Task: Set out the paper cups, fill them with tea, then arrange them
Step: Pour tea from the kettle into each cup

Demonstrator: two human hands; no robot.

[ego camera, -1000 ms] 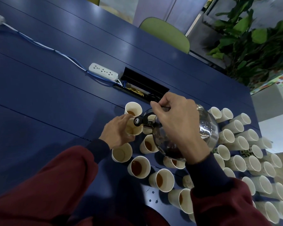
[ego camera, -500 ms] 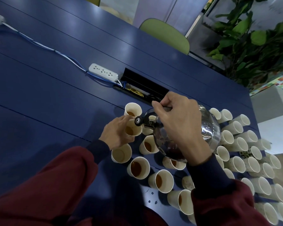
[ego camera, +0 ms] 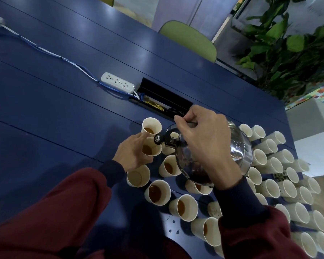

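Note:
Many white paper cups stand on the blue table (ego camera: 45, 113). Several near me hold brown tea, among them one at the far left (ego camera: 151, 126) and one nearer (ego camera: 157, 192). My left hand (ego camera: 134, 155) grips a cup (ego camera: 151, 149) that has tea in it. My right hand (ego camera: 204, 146) holds the handle of a shiny glass-and-metal kettle (ego camera: 238, 150), tilted with its spout over that cup. Dark tea lies in the kettle's lower part. Empty cups (ego camera: 269, 187) crowd the right side.
A white power strip (ego camera: 117, 84) with a blue-white cable lies left of an open black cable hatch (ego camera: 163, 101). A green chair (ego camera: 191, 40) stands beyond the table's far edge, with leafy plants (ego camera: 288, 53) at the right. The table's right edge runs close to the empty cups.
Both hands and the kettle stay almost where they were. The view has shifted slightly; the kettle remains tilted over the held cup.

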